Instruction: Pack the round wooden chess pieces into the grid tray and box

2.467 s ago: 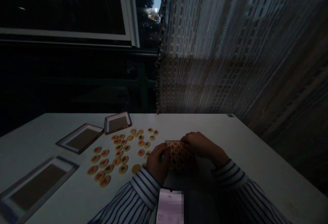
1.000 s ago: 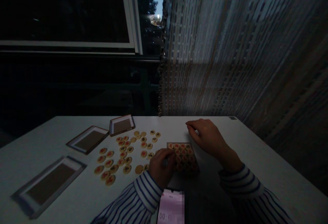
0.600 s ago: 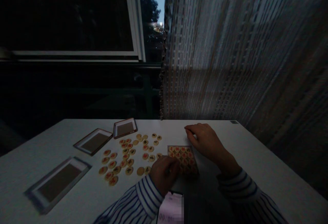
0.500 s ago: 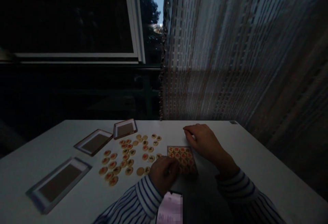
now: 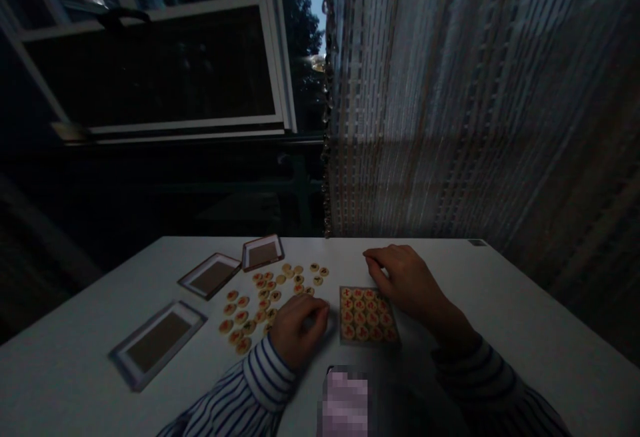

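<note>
A square box [image 5: 369, 340] filled with rows of round wooden pieces marked in red [image 5: 373, 318] lies on the white table. My left hand [image 5: 299, 329] is left of the box, over the edge of the loose pieces, its thumb and fingers curled together; whatever might be between the fingertips is too small to tell. Behind the box's right corner, my right hand [image 5: 403, 276] rests with its fingers bent and pressed together, and its fingertips' contents are hidden. Loose round pieces [image 5: 241, 317] with red or black characters spread to the left.
Three shallow framed trays or lids [image 5: 195, 317] lie at the table's left and back left. A phone-like pink screen [image 5: 345, 400], partly pixelated, is at the near edge. Behind the table stand a window and a string curtain [image 5: 425, 104].
My left hand has moved left, off the box and toward the loose pieces, so the box's front rows now show. My right hand stays near the box. The view has shifted and tilted slightly.
</note>
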